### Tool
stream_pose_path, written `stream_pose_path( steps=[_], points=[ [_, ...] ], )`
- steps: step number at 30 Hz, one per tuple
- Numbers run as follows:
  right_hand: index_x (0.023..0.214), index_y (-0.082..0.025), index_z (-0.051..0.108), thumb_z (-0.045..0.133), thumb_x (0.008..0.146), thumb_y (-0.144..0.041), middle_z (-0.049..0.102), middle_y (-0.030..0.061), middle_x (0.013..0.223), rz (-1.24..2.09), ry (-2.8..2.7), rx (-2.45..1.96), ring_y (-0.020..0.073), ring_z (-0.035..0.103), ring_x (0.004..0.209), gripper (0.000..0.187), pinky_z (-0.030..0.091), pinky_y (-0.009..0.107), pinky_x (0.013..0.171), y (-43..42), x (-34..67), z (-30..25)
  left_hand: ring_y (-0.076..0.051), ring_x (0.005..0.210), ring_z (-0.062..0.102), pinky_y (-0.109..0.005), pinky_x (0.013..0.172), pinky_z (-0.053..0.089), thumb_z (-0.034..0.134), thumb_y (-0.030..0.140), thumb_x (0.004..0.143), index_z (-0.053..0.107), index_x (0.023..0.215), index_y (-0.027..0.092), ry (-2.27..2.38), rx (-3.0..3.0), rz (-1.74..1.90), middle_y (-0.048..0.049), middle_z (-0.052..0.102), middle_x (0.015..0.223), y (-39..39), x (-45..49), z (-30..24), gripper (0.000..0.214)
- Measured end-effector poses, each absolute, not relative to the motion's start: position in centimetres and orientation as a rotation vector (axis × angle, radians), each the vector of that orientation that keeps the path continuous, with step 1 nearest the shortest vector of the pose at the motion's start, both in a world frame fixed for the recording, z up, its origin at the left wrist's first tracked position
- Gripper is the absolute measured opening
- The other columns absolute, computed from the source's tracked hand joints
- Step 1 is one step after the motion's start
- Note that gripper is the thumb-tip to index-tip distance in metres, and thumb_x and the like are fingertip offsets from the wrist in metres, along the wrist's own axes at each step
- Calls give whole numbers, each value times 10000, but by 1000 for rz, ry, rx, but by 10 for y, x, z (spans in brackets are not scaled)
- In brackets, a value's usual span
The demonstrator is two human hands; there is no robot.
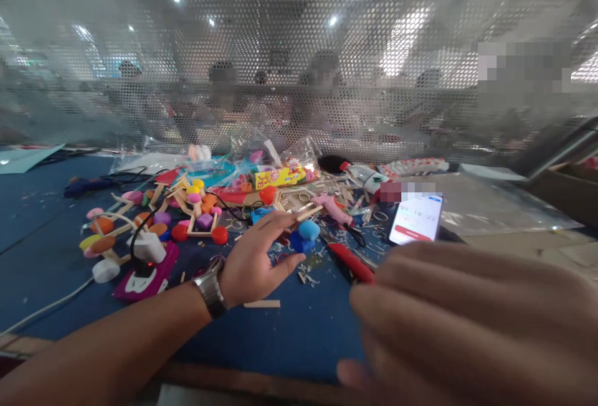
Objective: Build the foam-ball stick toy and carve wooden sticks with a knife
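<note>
L hand [259,263]: curved abt blue balls [308,230]; grip unclear.
R hand [458,319]: blurred, curled; can't tell if pinching.
Stick-ball frames [204,220]: sev. built.
Loose stick [262,304]: unattached.

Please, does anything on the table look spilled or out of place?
Yes. Pale scraps lie strewn on the blue table to the right of the left hand, in no order, like unswept waste. A flat stick lies apart, nearer the front edge.
</note>
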State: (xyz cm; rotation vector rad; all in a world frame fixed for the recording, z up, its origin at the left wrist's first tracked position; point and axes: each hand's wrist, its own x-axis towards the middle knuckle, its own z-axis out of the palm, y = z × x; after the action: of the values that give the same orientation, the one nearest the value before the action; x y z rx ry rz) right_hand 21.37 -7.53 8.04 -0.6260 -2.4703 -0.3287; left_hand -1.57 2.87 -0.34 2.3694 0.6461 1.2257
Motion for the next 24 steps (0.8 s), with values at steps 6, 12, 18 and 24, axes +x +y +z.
stream_pose_path(
  steps=[6, 12, 18, 24],
  points=[
    [985, -232, 568, 615, 979, -232, 643, 26, 815, -376, -2213, -582, 179, 615, 687, 47, 513, 316, 594, -11, 207, 49, -227, 981, 685, -382, 882, 616, 713, 218, 908, 579, 1344, 200, 644, 2408, 1223, -101, 687, 1160, 31, -14, -2, 457],
    [1270, -235, 502, 701, 944, -377, 686, 66, 957, -162, -2077, -708, 231, 699, 816, 407, 593, 353, 683, 7, 208, -7, -245, 1052, 680, -397, 905, 614, 716, 206, 908, 588, 1357, 218, 694, 2396, 1228, -106, 684, 1190, 29, -16, -3, 467],
    [1507, -236, 331, 808, 857, -486, 640, 99, 1110, 455, -1947, -889, 202, 680, 784, 844, 607, 340, 665, 8, 204, -22, -272, 1082, 703, -418, 928, 626, 746, 324, 928, 601, 1361, 226, 734, 2395, 1260, -117, 711, 1214, 29, -16, -5, 467],
    [1502, -284, 282, 830, 834, -460, 697, 46, 1005, 992, -1691, -886, 240, 745, 846, 882, 635, 383, 741, 8, 193, -27, -264, 1153, 691, -421, 1002, 607, 694, 135, 922, 552, 1461, 262, 642, 2500, 1211, -114, 687, 1270, 28, -12, -6, 572]
  ],
)
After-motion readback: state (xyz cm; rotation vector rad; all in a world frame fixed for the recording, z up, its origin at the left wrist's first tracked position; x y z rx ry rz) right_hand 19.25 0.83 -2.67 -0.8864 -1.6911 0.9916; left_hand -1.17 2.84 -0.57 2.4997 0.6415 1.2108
